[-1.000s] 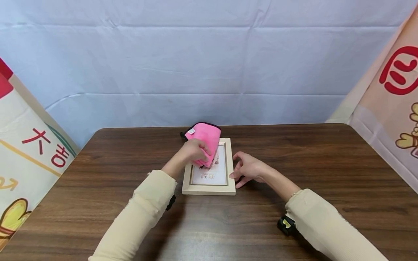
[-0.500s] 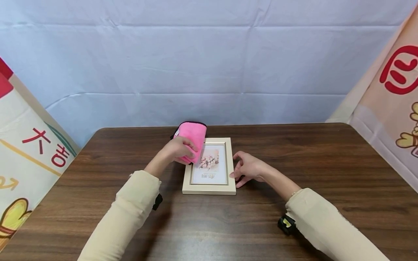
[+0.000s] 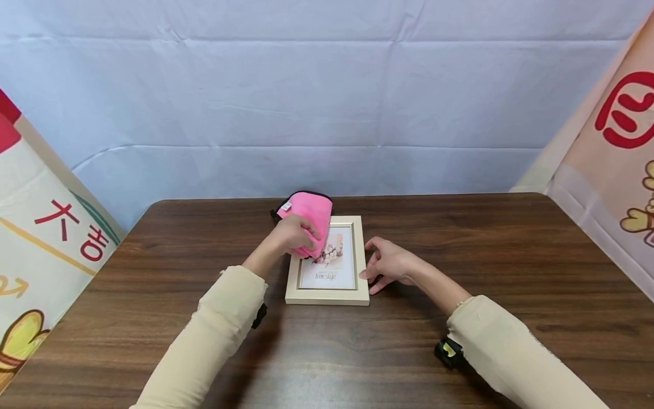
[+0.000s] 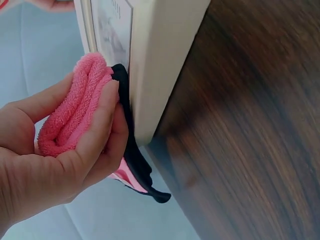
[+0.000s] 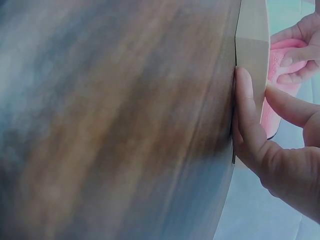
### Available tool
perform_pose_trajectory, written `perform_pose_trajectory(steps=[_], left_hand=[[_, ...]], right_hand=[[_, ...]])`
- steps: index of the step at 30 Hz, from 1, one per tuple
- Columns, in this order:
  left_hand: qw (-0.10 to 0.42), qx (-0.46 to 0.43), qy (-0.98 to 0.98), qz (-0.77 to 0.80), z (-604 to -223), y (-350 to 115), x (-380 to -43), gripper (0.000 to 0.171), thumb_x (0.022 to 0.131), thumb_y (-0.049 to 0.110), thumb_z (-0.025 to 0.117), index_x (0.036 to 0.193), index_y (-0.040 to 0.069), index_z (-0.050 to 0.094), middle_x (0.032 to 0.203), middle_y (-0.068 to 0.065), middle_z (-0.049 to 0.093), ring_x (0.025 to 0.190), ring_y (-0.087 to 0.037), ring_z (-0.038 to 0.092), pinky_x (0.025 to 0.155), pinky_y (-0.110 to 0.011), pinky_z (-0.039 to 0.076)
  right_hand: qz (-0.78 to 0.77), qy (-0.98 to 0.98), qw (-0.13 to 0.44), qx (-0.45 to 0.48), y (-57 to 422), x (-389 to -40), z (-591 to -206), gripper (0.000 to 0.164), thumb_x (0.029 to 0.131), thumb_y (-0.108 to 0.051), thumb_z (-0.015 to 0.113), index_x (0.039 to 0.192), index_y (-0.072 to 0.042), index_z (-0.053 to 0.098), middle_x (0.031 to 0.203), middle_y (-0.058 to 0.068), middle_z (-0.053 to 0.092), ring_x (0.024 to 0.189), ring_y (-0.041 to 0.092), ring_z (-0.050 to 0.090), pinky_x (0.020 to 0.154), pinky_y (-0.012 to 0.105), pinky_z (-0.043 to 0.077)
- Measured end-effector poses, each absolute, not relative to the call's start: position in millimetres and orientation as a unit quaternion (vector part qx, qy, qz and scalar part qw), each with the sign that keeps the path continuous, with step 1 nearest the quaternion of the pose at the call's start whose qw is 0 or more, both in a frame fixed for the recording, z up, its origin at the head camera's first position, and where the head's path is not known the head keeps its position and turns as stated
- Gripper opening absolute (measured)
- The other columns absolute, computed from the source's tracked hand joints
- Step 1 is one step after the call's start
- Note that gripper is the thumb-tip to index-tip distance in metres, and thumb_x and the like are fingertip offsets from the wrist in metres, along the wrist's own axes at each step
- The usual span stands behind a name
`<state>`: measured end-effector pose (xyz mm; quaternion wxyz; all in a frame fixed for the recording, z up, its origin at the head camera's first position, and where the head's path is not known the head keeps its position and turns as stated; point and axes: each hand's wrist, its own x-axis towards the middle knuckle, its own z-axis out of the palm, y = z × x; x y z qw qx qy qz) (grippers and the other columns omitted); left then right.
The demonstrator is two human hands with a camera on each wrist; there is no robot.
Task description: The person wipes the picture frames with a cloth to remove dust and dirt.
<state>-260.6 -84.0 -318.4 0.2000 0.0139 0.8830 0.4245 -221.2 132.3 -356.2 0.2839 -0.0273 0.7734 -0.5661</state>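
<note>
A pale cream picture frame (image 3: 327,297) lies flat on the table, with a pink flower print and "free style" lettering behind its pane. My left hand (image 3: 295,233) grips a folded pink cloth (image 3: 317,209) with black edging and a white tag. The cloth rests over the frame's upper left part and hides that corner. In the left wrist view, thumb and fingers squeeze the fluffy cloth (image 4: 82,112) into folds. At the frame's right side, my right hand (image 3: 392,264) holds the edge. The right wrist view shows its thumb on the front rim and fingers along the frame's side (image 5: 252,52).
The dark brown wooden table (image 3: 460,238) reaches back to a pale blue cloth backdrop (image 3: 306,102). Printed hangings stand at the left (image 3: 46,244) and right (image 3: 608,187) sides. A black wrist device (image 3: 448,352) sits by the right sleeve.
My left hand first slid the pink cloth left across the frame, uncovering the flower print, then came partway back right. The right hand and the frame have stayed in place.
</note>
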Motion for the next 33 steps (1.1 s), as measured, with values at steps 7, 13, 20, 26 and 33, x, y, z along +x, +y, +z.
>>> perform_pose_trajectory(steps=[7, 13, 20, 26, 33], left_hand=[[0.188, 0.029, 0.889, 0.416, -322, -68, -259, 0.018, 0.078, -0.006, 0.068, 0.095, -0.001, 0.069, 0.079, -0.012, 0.064, 0.063, -0.017, 0.062, 0.063, -0.033, 0.056], [0.203, 0.031, 0.882, 0.424, -324, -56, -257, 0.019, 0.077, -0.007, 0.068, 0.095, -0.001, 0.069, 0.075, -0.013, 0.067, 0.067, -0.021, 0.066, 0.064, -0.033, 0.057], [0.196, 0.070, 0.888, 0.410, -322, -42, -255, 0.021, 0.075, -0.007, 0.069, 0.094, -0.001, 0.070, 0.068, -0.007, 0.062, 0.057, -0.015, 0.060, 0.062, -0.030, 0.056], [0.198, 0.082, 0.887, 0.409, -325, -36, -255, 0.020, 0.074, -0.006, 0.071, 0.094, -0.001, 0.070, 0.065, -0.005, 0.058, 0.054, -0.014, 0.056, 0.059, -0.029, 0.055], [0.216, 0.055, 0.879, 0.421, -323, -44, -255, 0.016, 0.077, -0.007, 0.069, 0.091, 0.000, 0.068, 0.072, -0.012, 0.067, 0.064, -0.021, 0.065, 0.062, -0.032, 0.056]], right_hand=[[-0.569, 0.772, 0.282, -0.033, 135, -221, -355, 0.060, 0.083, 0.013, 0.060, 0.129, 0.005, 0.023, 0.082, 0.017, 0.049, 0.068, 0.023, 0.055, 0.062, 0.041, 0.057], [-0.570, 0.770, 0.283, -0.036, 136, -220, -356, 0.059, 0.083, 0.012, 0.060, 0.129, 0.006, 0.023, 0.082, 0.016, 0.050, 0.068, 0.023, 0.055, 0.062, 0.040, 0.057], [-0.575, 0.767, 0.281, -0.037, 135, -220, -356, 0.059, 0.083, 0.013, 0.060, 0.128, 0.006, 0.023, 0.081, 0.016, 0.050, 0.067, 0.022, 0.055, 0.062, 0.041, 0.057], [-0.575, 0.767, 0.283, -0.034, 135, -221, -357, 0.059, 0.083, 0.013, 0.059, 0.129, 0.006, 0.023, 0.081, 0.016, 0.049, 0.067, 0.022, 0.054, 0.062, 0.041, 0.057], [-0.575, 0.767, 0.281, -0.036, 135, -220, -356, 0.059, 0.083, 0.013, 0.059, 0.129, 0.005, 0.022, 0.081, 0.016, 0.049, 0.067, 0.022, 0.054, 0.062, 0.040, 0.057]])
